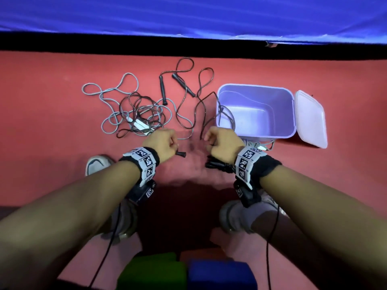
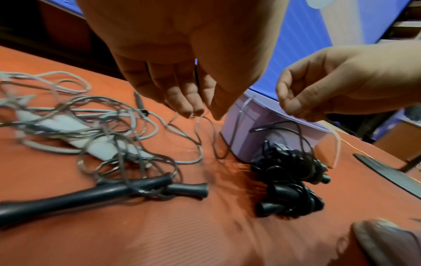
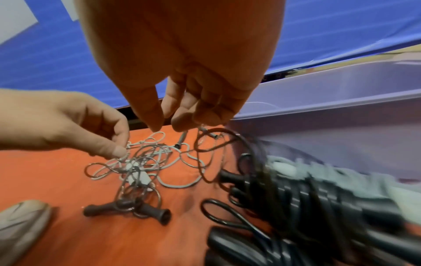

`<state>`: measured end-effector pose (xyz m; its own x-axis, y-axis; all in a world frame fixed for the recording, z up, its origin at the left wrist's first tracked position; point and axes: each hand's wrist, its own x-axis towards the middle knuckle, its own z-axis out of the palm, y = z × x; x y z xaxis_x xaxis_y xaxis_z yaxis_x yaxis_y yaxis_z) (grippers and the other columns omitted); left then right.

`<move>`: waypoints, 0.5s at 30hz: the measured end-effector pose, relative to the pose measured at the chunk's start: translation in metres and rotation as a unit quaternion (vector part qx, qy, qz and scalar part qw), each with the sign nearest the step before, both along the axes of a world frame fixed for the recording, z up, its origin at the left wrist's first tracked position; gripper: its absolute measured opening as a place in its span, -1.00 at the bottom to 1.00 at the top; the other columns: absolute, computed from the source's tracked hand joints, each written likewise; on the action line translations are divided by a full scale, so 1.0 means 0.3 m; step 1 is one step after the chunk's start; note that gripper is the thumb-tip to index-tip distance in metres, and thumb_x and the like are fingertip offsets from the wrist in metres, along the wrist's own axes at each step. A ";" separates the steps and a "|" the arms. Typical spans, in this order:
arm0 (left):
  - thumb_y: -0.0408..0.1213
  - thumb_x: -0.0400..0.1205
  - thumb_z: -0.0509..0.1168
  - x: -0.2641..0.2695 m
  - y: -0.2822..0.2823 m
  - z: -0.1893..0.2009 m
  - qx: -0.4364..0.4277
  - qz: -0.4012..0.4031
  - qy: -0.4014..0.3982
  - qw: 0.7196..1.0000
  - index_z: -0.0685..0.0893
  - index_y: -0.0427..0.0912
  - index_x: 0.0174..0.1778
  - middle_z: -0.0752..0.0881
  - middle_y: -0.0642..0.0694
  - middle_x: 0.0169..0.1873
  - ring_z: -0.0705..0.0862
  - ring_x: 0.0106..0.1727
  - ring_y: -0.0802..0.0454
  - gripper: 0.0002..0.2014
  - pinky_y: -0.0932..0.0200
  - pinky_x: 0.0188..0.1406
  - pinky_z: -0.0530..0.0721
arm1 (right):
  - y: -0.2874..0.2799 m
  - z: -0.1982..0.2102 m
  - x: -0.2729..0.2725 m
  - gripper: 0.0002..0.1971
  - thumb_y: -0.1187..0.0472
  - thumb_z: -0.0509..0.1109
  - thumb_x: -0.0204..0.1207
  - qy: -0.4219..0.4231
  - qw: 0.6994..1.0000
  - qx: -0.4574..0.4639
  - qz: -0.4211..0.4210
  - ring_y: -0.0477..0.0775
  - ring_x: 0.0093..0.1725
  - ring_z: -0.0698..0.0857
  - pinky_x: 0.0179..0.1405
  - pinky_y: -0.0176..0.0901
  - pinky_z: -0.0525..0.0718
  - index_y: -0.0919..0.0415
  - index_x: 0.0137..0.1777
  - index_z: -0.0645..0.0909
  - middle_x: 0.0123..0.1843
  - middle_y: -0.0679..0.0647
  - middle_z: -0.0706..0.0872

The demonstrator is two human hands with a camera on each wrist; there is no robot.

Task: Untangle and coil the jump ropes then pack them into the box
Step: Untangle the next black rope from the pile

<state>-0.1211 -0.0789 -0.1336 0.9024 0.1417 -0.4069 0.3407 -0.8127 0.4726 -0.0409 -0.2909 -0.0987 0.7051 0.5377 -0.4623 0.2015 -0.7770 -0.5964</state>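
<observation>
Red matting covers the floor [image 1: 52, 114], with a blue curtain [image 1: 188, 13] behind. On it lies a tangle of jump ropes [image 1: 138, 114]: a grey cord and a thin dark cord knotted together around white handles, with two black handles [image 1: 163, 88] at the far edge. Judged by their loose loops, the cords are light, limp and springy; the thin one looks slick. Best hold is at a rigid handle, feeding cord through pinched fingers.

Left hand [image 1: 162, 144] hangs just near of the tangle, fingers curled, apparently pinching a thin strand. Right hand [image 1: 223, 143] hangs opposite, well apart from the left, fingers curled and pinching the dark cord that trails over the box rim. Below it rests a coiled black rope bundle [image 2: 293, 181], touching the box wall.

Lilac box [image 1: 293, 114] stands open, right of the tangle, nothing in it, lid [image 1: 312, 120] hinged outward
</observation>
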 end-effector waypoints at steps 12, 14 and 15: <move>-0.05 0.46 0.49 -0.079 0.229 -0.156 0.067 0.000 0.180 0.981 0.52 0.03 0.43 0.51 -0.08 0.41 0.53 0.40 -0.19 -0.40 -0.03 0.40 0.55 | 0.312 -0.203 0.018 -0.78 0.15 0.39 0.44 0.054 0.977 -0.160 0.133 0.23 0.11 0.75 0.11 -0.05 0.73 0.13 0.07 0.64 0.10 0.18 0.79; -0.06 0.45 0.50 -0.089 0.238 -0.190 0.070 -0.009 0.179 0.981 0.51 0.02 0.41 0.48 -0.07 0.44 0.47 0.44 -0.21 -0.40 -0.01 0.42 0.49 | 0.326 -0.234 -0.006 -0.64 0.10 0.44 0.47 0.044 0.970 -0.180 0.156 0.28 0.17 0.73 0.11 -0.04 0.71 0.19 0.24 0.63 0.15 0.24 0.76; -0.11 0.46 0.48 -0.091 0.239 -0.205 0.071 -0.006 0.172 0.982 0.51 0.01 0.38 0.48 -0.06 0.44 0.46 0.43 -0.21 -0.45 0.00 0.39 0.48 | 0.333 -0.248 -0.019 -0.57 0.04 0.47 0.46 0.039 0.970 -0.177 0.161 0.29 0.19 0.73 0.11 -0.02 0.70 0.18 0.29 0.61 0.18 0.26 0.74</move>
<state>-0.1482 -0.0071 -0.1952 0.7166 0.2100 -0.6651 0.4510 -0.8670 0.2122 -0.0467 -0.1910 -0.1730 0.4823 0.5211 -0.7042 0.4318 -0.8408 -0.3264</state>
